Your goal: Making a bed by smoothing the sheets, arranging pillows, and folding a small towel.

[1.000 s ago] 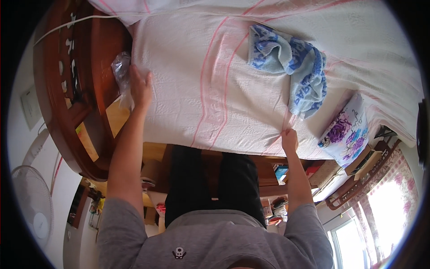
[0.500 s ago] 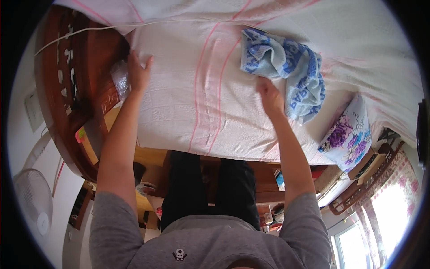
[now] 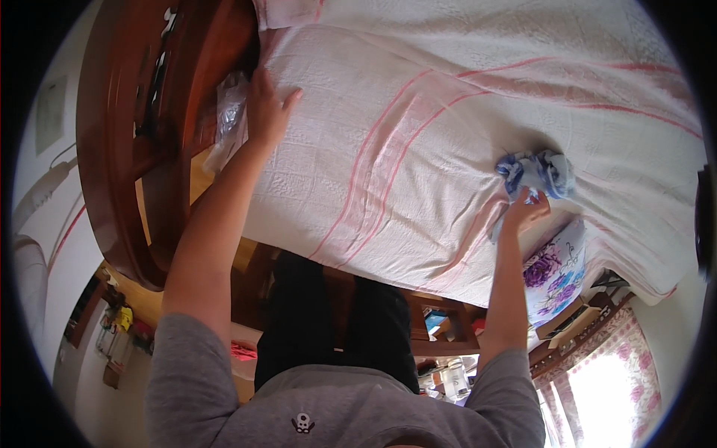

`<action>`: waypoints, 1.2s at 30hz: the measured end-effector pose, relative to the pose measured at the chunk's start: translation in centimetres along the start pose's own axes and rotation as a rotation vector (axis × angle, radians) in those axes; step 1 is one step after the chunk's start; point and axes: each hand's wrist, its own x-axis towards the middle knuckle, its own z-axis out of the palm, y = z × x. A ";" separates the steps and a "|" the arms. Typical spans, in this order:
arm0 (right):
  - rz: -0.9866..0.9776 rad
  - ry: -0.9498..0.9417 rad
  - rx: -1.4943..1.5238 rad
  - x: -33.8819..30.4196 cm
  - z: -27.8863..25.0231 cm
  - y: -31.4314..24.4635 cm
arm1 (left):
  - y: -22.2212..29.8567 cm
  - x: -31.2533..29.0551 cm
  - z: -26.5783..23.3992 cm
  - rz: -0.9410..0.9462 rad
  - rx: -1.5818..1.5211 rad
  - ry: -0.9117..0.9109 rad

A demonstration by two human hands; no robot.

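A white sheet (image 3: 321, 149) with pink stripes is spread over the bed. My left hand (image 3: 270, 112) lies flat on its left side near the wooden headboard, thumb apart from the fingers, holding nothing. Beside it, some crumpled clear plastic (image 3: 230, 104) is tucked at the bed's edge. On the right, my right hand (image 3: 527, 213) has its fingers closed on a blue-and-white towel (image 3: 556, 175), which is bunched into a small heap on the sheet. Part of the towel hangs below the hand.
The dark wooden headboard (image 3: 112, 149) borders the bed on the left. A pillow (image 3: 556, 272) with purple and blue flowers sits at the right near edge. Beyond it are a cardboard box (image 3: 573, 326) and a flowered curtain (image 3: 635, 373). A white fan (image 3: 31, 280) stands far left.
The towel, loosely spread before, is now crumpled small and farther right, with my right hand on it. My left hand stays at the sheet's left side. The view has shifted; the white cable is gone from it.
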 end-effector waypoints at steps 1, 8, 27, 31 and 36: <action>-0.194 -0.087 0.052 -0.7 -0.2 -1.9 | 0.2 0.3 0.2 0.035 -0.015 0.035; -0.492 -0.642 -0.145 -2.4 3.0 -11.2 | 2.3 0.9 1.0 0.038 0.251 -0.105; -0.700 -0.521 0.037 -3.2 3.0 -9.3 | 1.0 1.5 0.6 0.301 0.161 -0.029; -0.477 -0.418 0.032 0.7 3.8 -10.5 | 0.1 4.4 0.3 0.295 -0.028 0.076; -0.206 -0.572 -0.120 5.2 7.6 -9.4 | -0.5 10.0 1.6 -0.123 -0.104 0.055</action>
